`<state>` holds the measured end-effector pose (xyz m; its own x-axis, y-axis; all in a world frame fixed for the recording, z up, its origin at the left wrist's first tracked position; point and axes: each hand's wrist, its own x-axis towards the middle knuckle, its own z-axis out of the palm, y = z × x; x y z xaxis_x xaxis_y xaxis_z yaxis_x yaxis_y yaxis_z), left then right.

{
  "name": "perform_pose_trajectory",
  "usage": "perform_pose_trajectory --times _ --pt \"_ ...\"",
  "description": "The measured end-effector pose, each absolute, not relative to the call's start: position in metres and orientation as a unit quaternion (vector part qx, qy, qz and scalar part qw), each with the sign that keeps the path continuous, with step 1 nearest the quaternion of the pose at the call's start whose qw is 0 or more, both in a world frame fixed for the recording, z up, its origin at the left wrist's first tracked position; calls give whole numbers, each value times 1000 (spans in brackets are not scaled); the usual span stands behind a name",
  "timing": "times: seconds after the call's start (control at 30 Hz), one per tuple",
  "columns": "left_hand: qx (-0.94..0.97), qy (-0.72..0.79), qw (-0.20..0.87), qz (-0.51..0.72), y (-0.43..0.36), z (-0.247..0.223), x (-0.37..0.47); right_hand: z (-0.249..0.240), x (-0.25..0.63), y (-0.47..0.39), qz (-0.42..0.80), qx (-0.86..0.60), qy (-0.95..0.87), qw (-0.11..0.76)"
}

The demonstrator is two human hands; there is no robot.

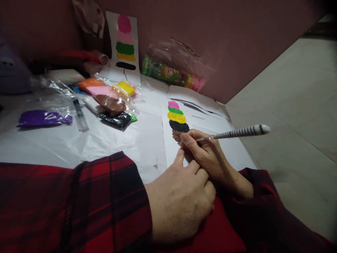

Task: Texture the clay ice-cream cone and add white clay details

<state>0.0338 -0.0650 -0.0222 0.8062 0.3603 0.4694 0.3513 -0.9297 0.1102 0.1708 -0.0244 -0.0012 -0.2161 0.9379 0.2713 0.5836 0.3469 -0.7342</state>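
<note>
My right hand point(207, 151) is closed round a thin metal tool with a patterned black and white handle point(237, 132). The tool's tip is hidden by my fingers beside the brown band point(179, 135) of a clay shape. Above that band are black, yellow point(176, 117), green and pink textured bands on a white sheet point(210, 123). My left hand point(184, 196) lies below and against my right hand, its index finger pointing to the lower end of the brown band. Its other fingers are curled, and whether they hold anything is hidden.
Bags of coloured clay, including purple point(44, 118), brown point(110, 104) and black point(117, 119), lie at left with a clear tube point(80, 116). A card with coloured bands point(112, 35) leans on the wall, beside a wrapped colourful pack point(171, 73).
</note>
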Motion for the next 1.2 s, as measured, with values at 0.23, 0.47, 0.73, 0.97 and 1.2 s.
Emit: perform_pose_trajectory --times 0.23,0.47,0.73,0.97,1.2 --pt "949 189 8 251 -65 -22 34 -2 172 -25 249 -524 -736 350" --pt "947 194 10 257 -66 -22 33 -2 171 -25 278 -534 -715 355" --pt "949 193 11 250 -66 -20 33 -4 172 -23 285 -535 -713 351" --pt "948 199 17 248 -64 -21 34 -3 171 -21 267 -545 -711 356" --pt "946 210 7 246 -64 -24 38 -11 174 -15 300 -534 -664 429"
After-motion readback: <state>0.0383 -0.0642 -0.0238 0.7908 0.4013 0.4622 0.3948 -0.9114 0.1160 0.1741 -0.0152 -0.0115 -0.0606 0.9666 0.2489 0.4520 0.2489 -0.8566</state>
